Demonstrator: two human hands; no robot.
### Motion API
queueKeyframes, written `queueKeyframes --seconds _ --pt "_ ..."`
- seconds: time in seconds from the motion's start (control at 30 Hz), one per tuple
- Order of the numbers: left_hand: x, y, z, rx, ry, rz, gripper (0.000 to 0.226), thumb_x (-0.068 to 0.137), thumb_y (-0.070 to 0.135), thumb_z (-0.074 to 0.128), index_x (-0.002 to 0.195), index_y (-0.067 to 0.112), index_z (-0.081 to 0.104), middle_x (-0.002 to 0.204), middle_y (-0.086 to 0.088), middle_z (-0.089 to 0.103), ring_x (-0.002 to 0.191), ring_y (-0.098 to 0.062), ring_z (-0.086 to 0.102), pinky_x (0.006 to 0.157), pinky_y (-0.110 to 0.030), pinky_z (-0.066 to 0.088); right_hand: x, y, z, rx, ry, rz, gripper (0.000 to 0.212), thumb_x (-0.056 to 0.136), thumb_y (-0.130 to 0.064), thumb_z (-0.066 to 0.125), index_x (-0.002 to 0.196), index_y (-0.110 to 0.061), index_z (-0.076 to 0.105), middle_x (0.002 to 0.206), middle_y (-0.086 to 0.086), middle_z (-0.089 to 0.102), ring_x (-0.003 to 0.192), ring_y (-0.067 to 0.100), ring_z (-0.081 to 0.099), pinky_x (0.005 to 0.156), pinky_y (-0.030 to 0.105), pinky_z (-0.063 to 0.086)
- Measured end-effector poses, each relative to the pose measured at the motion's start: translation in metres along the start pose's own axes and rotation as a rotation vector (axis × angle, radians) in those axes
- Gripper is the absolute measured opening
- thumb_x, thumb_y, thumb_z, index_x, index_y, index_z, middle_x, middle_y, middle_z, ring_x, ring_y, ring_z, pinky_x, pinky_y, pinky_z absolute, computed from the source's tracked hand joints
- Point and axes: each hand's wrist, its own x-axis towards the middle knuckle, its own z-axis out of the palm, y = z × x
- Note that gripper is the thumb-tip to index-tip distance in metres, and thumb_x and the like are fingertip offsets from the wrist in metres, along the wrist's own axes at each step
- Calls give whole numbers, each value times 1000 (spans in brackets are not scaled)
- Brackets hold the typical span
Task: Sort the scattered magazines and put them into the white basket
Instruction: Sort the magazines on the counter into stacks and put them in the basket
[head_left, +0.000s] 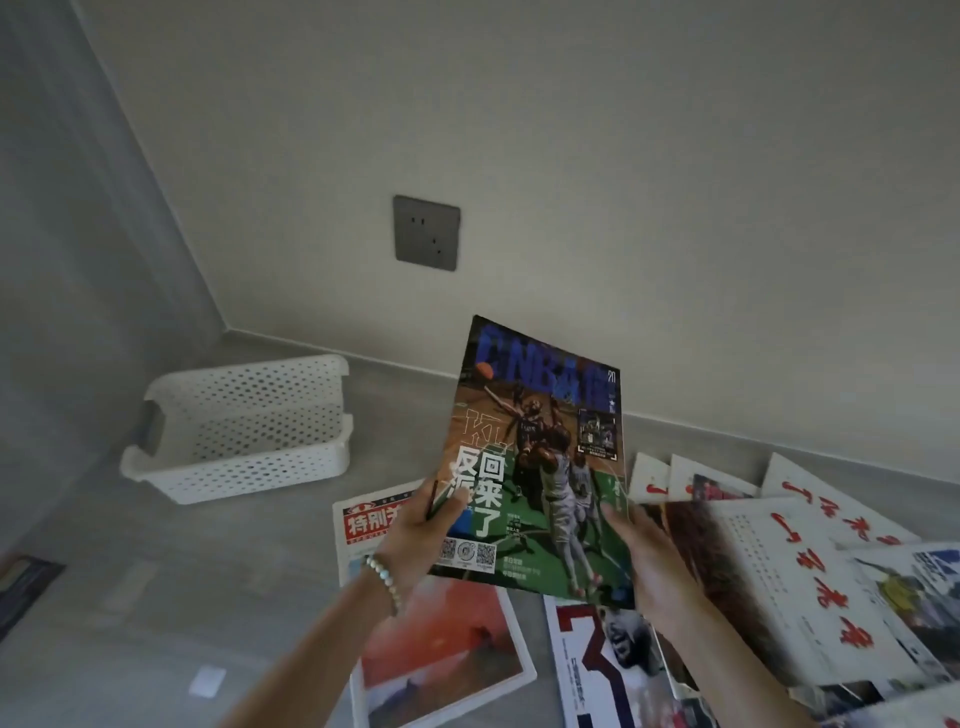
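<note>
- The left hand (421, 540) grips the lower left corner of the basketball magazine (540, 457), thumb on the cover and fingers curled behind it; a beaded bracelet (384, 582) sits on that wrist
- The right hand (654, 566) holds the lower right edge, thumb lying on the cover
- The basketball magazine is held up off the floor, cover facing the camera and tilted a little to the right; it shows players on a green court, a blue "NBA" title across the top, large white Chinese characters at the left and QR codes near the bottom left corner
- Below it, scattered on the grey floor (156, 597): a red-masthead magazine (374, 525), an orange-picture magazine (441, 649), one with a large dark numeral (597, 670), and white covers with red calligraphy (810, 587) overlapping at the right
- The white basket (244, 431), perforated plastic, stands on the floor to the left, near the wall
- A grey wall socket (427, 233) is above
</note>
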Motion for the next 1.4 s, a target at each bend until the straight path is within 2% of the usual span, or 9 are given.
queueKeyframes --seconds 0.13,0.27,0.4,0.57,0.77,0.97,1.17,1.27,1.4 --pt "-4 29 -88 -67 35 42 31 87 24 57 118 24 56 114 3 67 107 -21 62 92 -34 50 10 -35 80 -113 -82 -117 52 73 -24 70 121 -17 55 114 10 69 105 29 65 95 48 48" --pt "6 50 -192 8 69 135 25 83 5 61 106 13 59 90 0 69 83 -20 62 71 -18 52 35 -55 174 -193 -197 -262 42 75 -6 70 114 -15 58 97 5 75 84 20 72 66 27 58" --pt "29 66 -276 132 272 217 45 84 7 62 124 -3 47 49 12 55 51 5 54 61 -9 45 77 -68 265 -238 -293 -403 37 78 11 63 102 -17 60 80 -1 76 68 12 72 59 23 57" --pt "76 68 -340 144 384 213 11 80 16 67 88 20 61 73 5 67 75 -6 63 66 -10 52 140 -72 336 -336 -276 -517 38 75 16 64 98 -14 62 77 -4 75 70 10 70 69 30 59" --pt "127 31 -365 139 392 154 14 80 13 69 87 7 59 80 -12 58 79 -17 52 75 -31 44 198 -46 358 -432 -202 -541 40 72 16 67 105 -6 63 85 -4 74 74 12 70 69 26 56" --pt "149 -5 -375 128 384 139 15 79 13 69 82 2 60 81 -17 64 80 -22 59 84 -44 51 223 -24 360 -553 -128 -569 42 71 2 75 96 -29 65 94 -12 71 86 -6 66 74 9 49" --pt "150 -22 -373 118 340 128 10 82 17 66 90 21 63 94 -6 69 86 -13 65 75 -23 54 231 -5 352 -540 -152 -534 41 74 3 72 108 -19 64 103 0 71 94 12 66 85 24 49" --pt "150 -23 -368 114 336 147 20 81 14 67 88 32 60 86 4 68 79 2 65 65 -9 51 233 2 347 -531 -171 -498 45 75 5 70 115 -12 61 107 0 70 93 2 67 75 11 50" --pt "151 -25 -368 124 361 148 18 79 12 69 95 16 63 98 -14 69 93 -27 65 83 -37 54 234 5 341 -519 -187 -488 47 75 7 69 118 -10 58 110 0 69 98 4 66 82 15 51"
